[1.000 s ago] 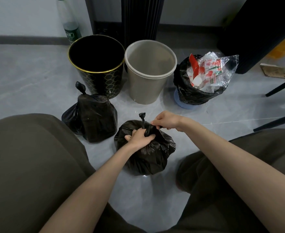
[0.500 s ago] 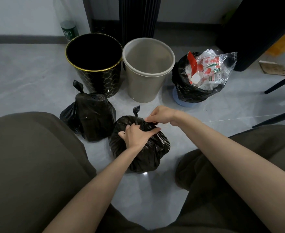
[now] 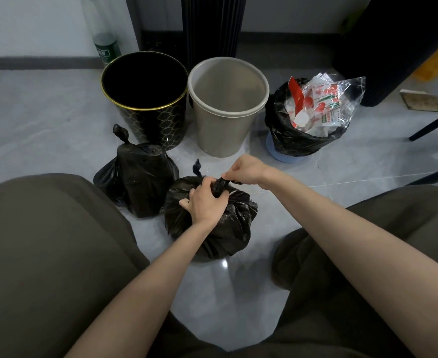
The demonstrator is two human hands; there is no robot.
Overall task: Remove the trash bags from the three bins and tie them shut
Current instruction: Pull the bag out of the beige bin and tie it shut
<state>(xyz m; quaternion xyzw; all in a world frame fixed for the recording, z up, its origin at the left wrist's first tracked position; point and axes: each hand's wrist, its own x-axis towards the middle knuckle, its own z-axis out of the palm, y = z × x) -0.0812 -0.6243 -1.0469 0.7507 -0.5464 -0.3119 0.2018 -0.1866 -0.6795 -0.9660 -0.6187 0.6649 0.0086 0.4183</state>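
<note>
Tied trash bag (image 3: pixel 140 182) stands on the floor at left, before the black gold-rimmed bin (image 3: pixel 145 117); its knot is formed. Left hand (image 3: pixel 205 200) is curled round the gathered neck of the second trash bag (image 3: pixel 212 223), on the floor between the knees. Right hand (image 3: pixel 243 170) pinches the twisted tail beside it. Judgement: knot in progress. Hold the neck low and firm, draw the tail fully through, and snug it without tearing the film. Third trash bag (image 3: pixel 285 135) sits in its bin, untied.
</note>
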